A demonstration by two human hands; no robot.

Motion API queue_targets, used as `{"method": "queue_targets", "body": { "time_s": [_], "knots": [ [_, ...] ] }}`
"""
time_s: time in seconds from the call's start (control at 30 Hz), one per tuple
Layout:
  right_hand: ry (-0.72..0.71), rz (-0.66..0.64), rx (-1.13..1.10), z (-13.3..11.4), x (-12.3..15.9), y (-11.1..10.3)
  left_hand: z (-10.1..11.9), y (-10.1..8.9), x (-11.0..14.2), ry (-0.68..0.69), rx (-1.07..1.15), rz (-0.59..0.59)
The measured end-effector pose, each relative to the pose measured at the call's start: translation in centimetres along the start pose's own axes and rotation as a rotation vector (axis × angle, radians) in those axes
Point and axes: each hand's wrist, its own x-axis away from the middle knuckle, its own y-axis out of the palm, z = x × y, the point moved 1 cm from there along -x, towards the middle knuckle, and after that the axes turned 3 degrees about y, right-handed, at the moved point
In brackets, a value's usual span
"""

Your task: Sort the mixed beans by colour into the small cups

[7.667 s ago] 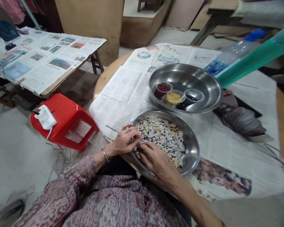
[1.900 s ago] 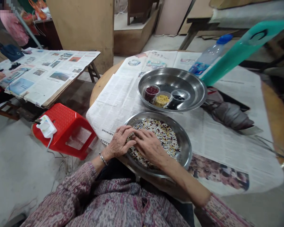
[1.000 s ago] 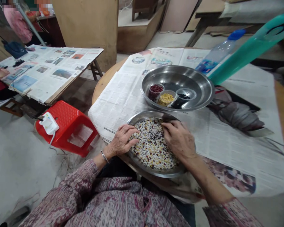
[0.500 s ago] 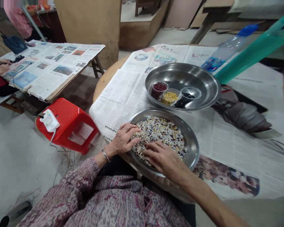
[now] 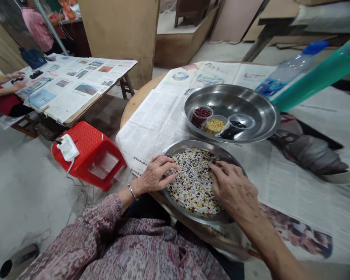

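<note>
Left hand (image 5: 156, 175): open, fingers lightly curved, fingertips on the left edge of the beans, no grip visible.
Right hand (image 5: 233, 190): open, fingers spread, tips among the beans on the right, nothing visibly held.
Mixed beans (image 5: 192, 184): between both hands, spread across a steel pan (image 5: 198, 143) at the near table edge.
Steel basin (image 5: 251, 105): far of the pan, holding 3 small cups (image 5: 202, 115) of red, yellow and black beans.
Round table (image 5: 140, 93): newspaper-covered.
</note>
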Motion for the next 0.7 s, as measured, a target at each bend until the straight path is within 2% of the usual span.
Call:
{"method": "queue_targets", "body": {
  "time_s": [0.07,0.2,0.27,0.37,0.47,0.6,0.7],
  "knots": [
    [-0.015,0.002,0.0,0.4,-0.2,0.2,0.5,-0.6,-0.6,0.016,-0.056,-0.086],
    [-0.054,-0.086,0.022,1.1,-0.5,0.4,1.6,-1.8,-2.4,0.089,-0.185,-0.404],
    [-0.037,-0.157,0.041,1.1,-0.2,0.1,2.0,-2.1,-3.3,0.052,-0.259,-0.529],
    [-0.018,-0.246,0.036,0.7,1.1,-0.8,2.5,-1.9,-4.0,-0.02,-0.345,-0.64],
    [-0.027,-0.279,-0.111,-0.4,3.0,-1.4,3.4,-1.2,-4.0,-0.039,-0.326,-0.67],
    [0.002,-0.291,-0.44,-2.4,3.9,-0.9,4.4,0.4,-3.4,-0.032,-0.095,-0.664],
    [0.061,-0.2,-0.56,-3.1,2.9,-0.3,4.5,1.2,-3.6,-0.069,-0.03,-0.546]
  ]
}}
